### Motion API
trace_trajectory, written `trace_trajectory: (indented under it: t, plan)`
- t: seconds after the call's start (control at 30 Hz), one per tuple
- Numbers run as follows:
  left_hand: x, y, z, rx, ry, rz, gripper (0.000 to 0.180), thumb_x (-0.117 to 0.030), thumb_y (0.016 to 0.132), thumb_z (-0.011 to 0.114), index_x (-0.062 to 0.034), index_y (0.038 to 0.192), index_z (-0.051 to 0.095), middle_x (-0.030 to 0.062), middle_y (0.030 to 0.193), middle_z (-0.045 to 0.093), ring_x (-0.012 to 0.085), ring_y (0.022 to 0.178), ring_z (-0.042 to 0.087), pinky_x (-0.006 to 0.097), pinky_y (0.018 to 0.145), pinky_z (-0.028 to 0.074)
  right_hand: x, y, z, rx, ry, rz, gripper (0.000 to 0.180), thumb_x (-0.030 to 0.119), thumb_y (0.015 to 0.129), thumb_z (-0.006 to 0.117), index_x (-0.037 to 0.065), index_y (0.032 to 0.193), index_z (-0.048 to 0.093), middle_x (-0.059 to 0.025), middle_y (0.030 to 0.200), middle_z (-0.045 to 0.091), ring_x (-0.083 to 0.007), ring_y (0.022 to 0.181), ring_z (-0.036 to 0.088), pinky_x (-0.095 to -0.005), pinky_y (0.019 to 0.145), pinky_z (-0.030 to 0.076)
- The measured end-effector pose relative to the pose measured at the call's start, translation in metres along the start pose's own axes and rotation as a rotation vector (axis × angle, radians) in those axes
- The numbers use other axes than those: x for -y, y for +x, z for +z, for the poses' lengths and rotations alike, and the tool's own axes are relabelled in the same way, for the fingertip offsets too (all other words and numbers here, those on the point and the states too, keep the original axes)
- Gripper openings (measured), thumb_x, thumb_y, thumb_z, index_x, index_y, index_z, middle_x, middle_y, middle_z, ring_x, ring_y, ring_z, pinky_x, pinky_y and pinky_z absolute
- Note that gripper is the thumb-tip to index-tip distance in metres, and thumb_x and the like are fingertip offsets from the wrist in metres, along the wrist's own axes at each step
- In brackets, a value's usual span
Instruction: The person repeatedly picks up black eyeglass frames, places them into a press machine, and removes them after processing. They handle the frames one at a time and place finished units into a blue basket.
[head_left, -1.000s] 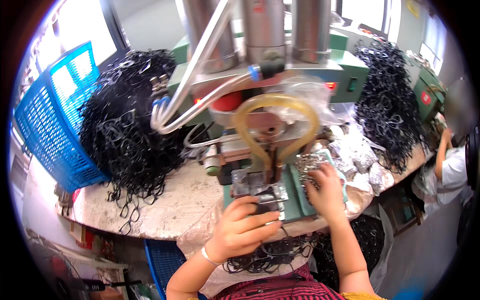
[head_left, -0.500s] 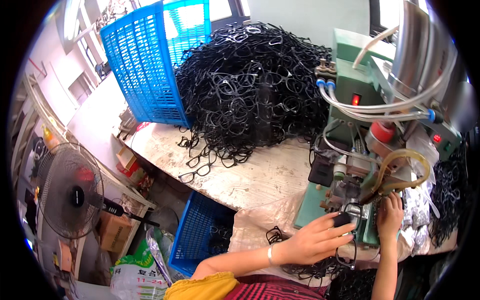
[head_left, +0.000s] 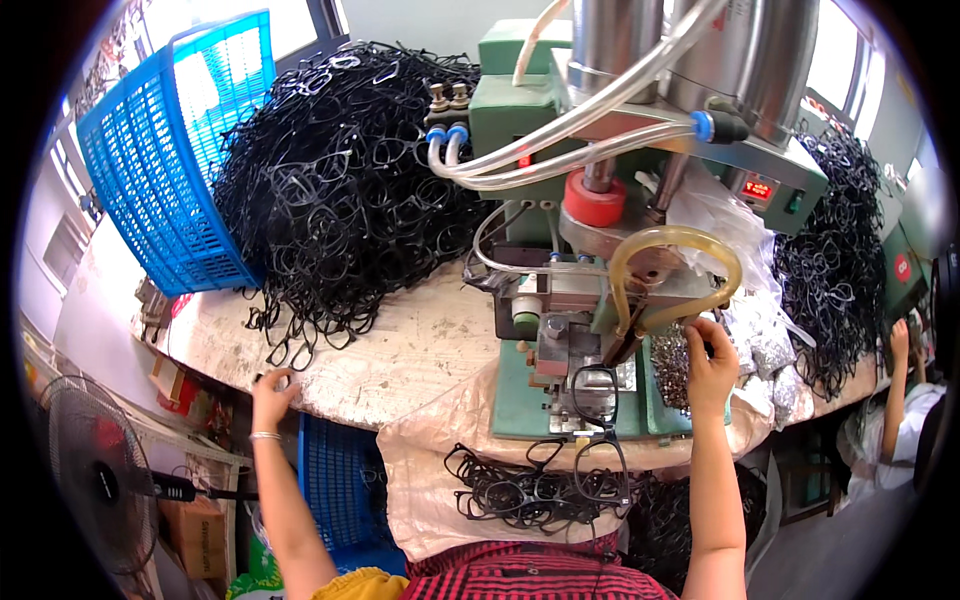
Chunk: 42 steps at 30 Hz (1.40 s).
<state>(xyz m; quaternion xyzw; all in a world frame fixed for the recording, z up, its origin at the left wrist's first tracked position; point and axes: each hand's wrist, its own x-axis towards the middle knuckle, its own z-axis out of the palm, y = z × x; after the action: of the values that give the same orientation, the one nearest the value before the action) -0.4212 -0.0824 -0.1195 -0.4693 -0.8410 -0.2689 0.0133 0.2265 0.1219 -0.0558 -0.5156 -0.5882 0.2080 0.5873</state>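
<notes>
Bright windows (head_left: 835, 45) light a workshop, and a pale, scuffed worktable (head_left: 435, 325) curves in front of me. On it, a black spectacle frame (head_left: 608, 434) lies at the front of a green press (head_left: 510, 112), its upper rim over the metal fixture (head_left: 572, 362), its lower rim towards the person's lap. Both hands are off it. The right hand (head_left: 712, 372), near the frame, is raised beside small metal parts (head_left: 668, 375), thumb and forefinger drawn together; I cannot tell whether a part sits between them. The left hand (head_left: 273, 400), well apart, curls at the table's edge; something dark shows at its fingertips, whether gripped I cannot tell. A yellowish looped tube (head_left: 675, 236) hangs before the press, partly hiding it; clear hoses (head_left: 615, 148) cross above. Leftward rises a heap of frames (head_left: 350, 190) against a blue basket (head_left: 170, 190).
</notes>
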Motion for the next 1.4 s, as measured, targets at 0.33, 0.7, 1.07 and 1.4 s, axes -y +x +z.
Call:
trace_trajectory:
  t: [0.33, 0.7, 1.07, 1.4]
  plan:
    - [-0.150, -0.026, 0.085, -0.063, -0.005, 0.068, 0.032, -0.009, 0.077, 0.071, -0.0032, 0.105, 0.058, 0.0238, 0.115, 0.058, 0.0440, 0.106, 0.053, 0.049, 0.095, 0.042, -0.020, -0.062, -0.066, -0.197, -0.243, 0.069, 0.008, -0.001, 0.085, 0.068, -0.004, 0.093, 0.068, -0.0071, 0.090, 0.068, -0.0154, 0.084, 0.063, -0.0283, 0.079, 0.049]
    - [-0.165, 0.039, 0.054, 0.287, 0.424, -0.087, 0.033, -0.010, 0.071, 0.064, -0.0008, 0.103, 0.065, 0.0239, 0.098, 0.070, 0.0387, 0.095, 0.067, 0.046, 0.081, 0.055, 0.089, -0.027, 0.014, 0.171, 0.054, -0.214, 0.014, 0.001, 0.073, 0.073, 0.002, 0.086, 0.068, -0.0113, 0.088, 0.068, -0.0257, 0.082, 0.066, -0.0343, 0.076, 0.050]
    - [-0.233, -0.008, 0.061, 0.384, -0.592, -0.050, 0.019, -0.002, 0.083, 0.065, 0.0032, 0.101, 0.061, 0.0023, 0.060, 0.057, 0.0085, 0.050, 0.052, 0.025, 0.045, 0.037, 0.097, -0.043, 0.039, 0.200, 0.425, 0.081, 0.047, 0.000, 0.080, 0.070, -0.002, 0.121, 0.049, -0.0088, 0.103, 0.065, -0.0141, 0.089, 0.064, -0.0274, 0.087, 0.048]
    - [-0.367, -0.089, 0.004, -0.125, -0.805, 1.045, 0.012, -0.004, 0.093, 0.057, -0.0070, 0.084, 0.064, 0.0115, 0.087, 0.072, 0.0211, 0.073, 0.063, 0.042, 0.077, 0.052, 0.118, -0.042, 0.008, 0.349, 0.197, -0.021, 0.038, 0.006, 0.081, 0.069, 0.001, 0.117, 0.059, -0.0163, 0.115, 0.065, -0.0266, 0.111, 0.061, -0.0368, 0.100, 0.044]
